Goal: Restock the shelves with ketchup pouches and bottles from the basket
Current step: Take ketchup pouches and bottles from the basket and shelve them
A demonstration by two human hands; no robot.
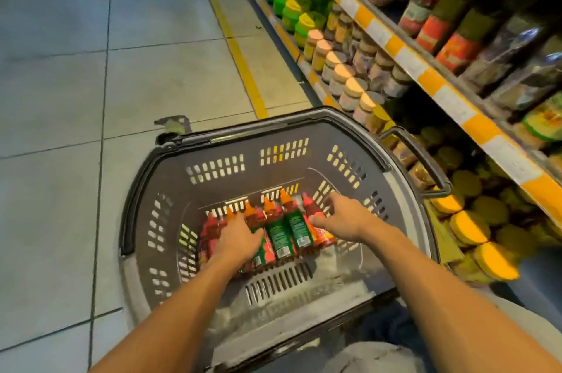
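Head view: grey basket (170,187) on tiled aisle floor (60,99), ketchup bottles (284,228) lying in row inside. Left hand (240,240) rests flat on bottles, fingers relaxed; right hand (343,217) spread, touching rightmost bottle. Green labels, print unreadable. Stocked shelves (425,74) at right.
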